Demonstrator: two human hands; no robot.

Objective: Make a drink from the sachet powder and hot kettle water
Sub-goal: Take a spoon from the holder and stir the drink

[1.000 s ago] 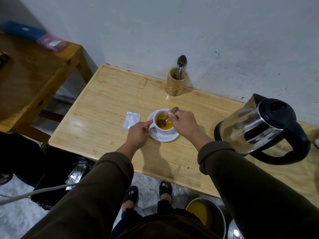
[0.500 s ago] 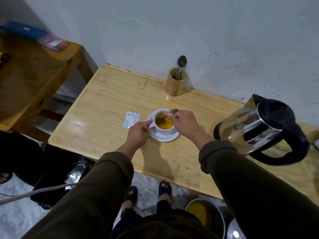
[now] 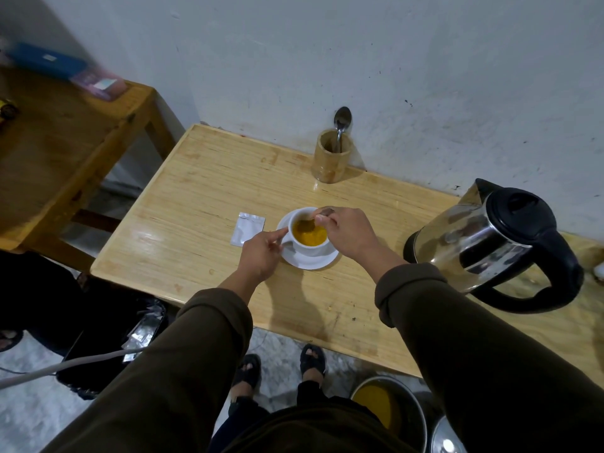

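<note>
A white cup point(image 3: 309, 235) w/ yellow drink sits on a saucer point(image 3: 310, 261) near the middle of the bench point(image 3: 196, 197). The right hand point(image 3: 348, 235) is pinched on a spoon point(image 3: 309, 222) whose bowl is dipped in the liquid; the handle is mostly hidden by the fingers. The left hand point(image 3: 261, 253) is closed narrow at the cup's left side, approx. at the handle, thumb and forefinger touching it; whether the handle is fully gripped cannot be told. The sachet point(image 3: 247, 228) lies flat just left of the saucer, prob. emptied. The kettle point(image 3: 490, 243) stands well to the right, lid shut.

Handling, as judged: cup is rigid, fragile ceramic, hot and nearly full, so it is best held by the handle only and kept level. Saucer is smooth and could slide on the glossy bench if pushed. Spoon is light, stiff, thin; a fingertip pinch high on the stem suffices. Spill risk if stirred hard.
</note>
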